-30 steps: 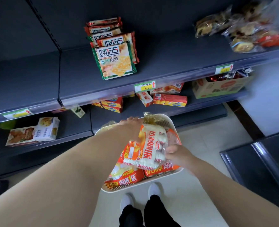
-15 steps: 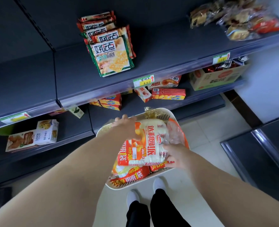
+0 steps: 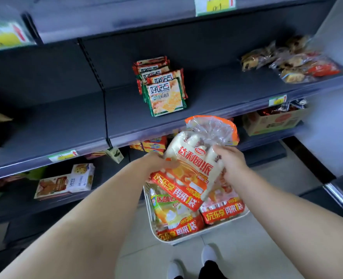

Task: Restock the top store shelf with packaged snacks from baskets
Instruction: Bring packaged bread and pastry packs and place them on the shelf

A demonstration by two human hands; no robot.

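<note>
Head view: snack bag (image 3: 194, 166) clasped by left hand (image 3: 158, 163) and right hand (image 3: 232, 164), long axis tilted toward shelf (image 3: 217, 93), higher above basket (image 3: 178, 242) than before.

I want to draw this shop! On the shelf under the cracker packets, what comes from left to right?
Cookie boxes → small green carton → orange boxes → open cardboard box. The snack bag hides part between the last two.

A shop: dark metal shelves (image 3: 217, 93) with price tags (image 3: 277, 100) on their edges carry packaged snacks (image 3: 166, 97) and a carton (image 3: 273, 121); a stocked basket (image 3: 148, 202) sits on tile floor (image 3: 247, 248).
</note>
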